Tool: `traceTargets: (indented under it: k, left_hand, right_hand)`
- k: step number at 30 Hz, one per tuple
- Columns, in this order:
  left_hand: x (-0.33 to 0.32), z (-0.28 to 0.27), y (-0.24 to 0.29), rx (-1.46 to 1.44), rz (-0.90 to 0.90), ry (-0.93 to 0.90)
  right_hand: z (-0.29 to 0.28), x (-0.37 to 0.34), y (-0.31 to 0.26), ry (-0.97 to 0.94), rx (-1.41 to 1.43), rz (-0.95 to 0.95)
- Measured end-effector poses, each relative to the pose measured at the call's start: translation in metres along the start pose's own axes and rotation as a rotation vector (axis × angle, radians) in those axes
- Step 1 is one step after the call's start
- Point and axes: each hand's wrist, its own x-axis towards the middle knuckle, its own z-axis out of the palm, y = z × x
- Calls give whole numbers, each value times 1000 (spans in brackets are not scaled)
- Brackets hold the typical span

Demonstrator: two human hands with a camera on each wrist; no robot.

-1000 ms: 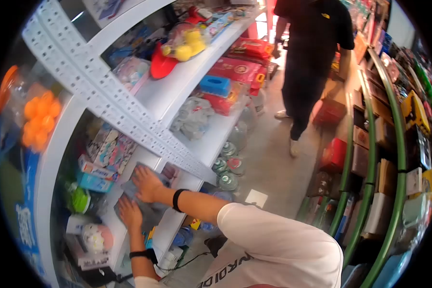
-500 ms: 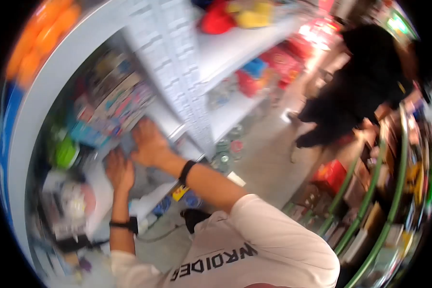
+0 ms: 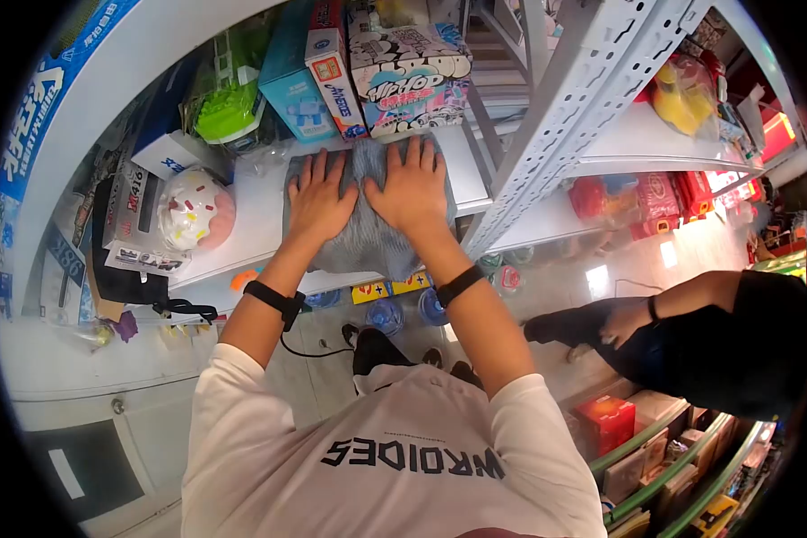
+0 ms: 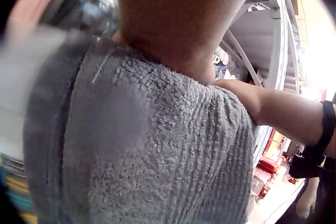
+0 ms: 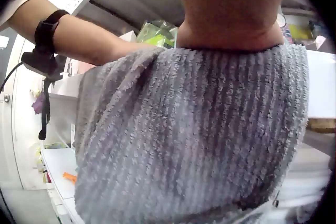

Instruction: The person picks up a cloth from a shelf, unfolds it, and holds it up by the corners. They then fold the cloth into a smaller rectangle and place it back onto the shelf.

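Note:
A grey ribbed towel [image 3: 368, 238] lies spread on the white shelf [image 3: 242, 249], its near part draping over the front edge. My left hand [image 3: 321, 199] rests flat on its left half, fingers straight and pointing to the back. On the right half my right hand [image 3: 409, 193] presses down the same way, the two thumbs close together. Ridged towel cloth [image 4: 157, 145] fills much of the left wrist view, and the hanging fold [image 5: 194, 134] fills the right wrist view. Both wrist views hide the fingers behind the wrist and cloth.
Behind the towel stand a HIPHOP box [image 3: 412, 76], a blue box [image 3: 300, 90] and a green toy [image 3: 229, 108]. A domed sprinkle-topped toy [image 3: 193, 211] sits at the left. A perforated metal post [image 3: 565, 117] rises at the right. Another person [image 3: 690, 341] stands in the aisle.
The head view has swung round to face the shelf squarely. Both hands stay flat on the towel. The person in black now appears at the lower right.

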Motion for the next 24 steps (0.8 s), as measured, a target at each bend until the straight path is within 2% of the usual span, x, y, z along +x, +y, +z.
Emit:
traceTargets:
  k: [5,9,15,17,24]
  left_hand:
    - [2,3,1,-1,-24,1]
    - [2,2,1,12,16,-32]
    - [5,3,2,29,-47,-15]
    - [4,4,1,17,-28,-18]
    - [9,12,-10,-54,-20,35]
  right_hand:
    - [3,0,3,90,29,-25]
    - [-1,-1,4,41,65,23]
    - [10,4,4,128,86,59]
    - [6,1,4,96,72,77]
    - [-2,0,5,227,125,78]
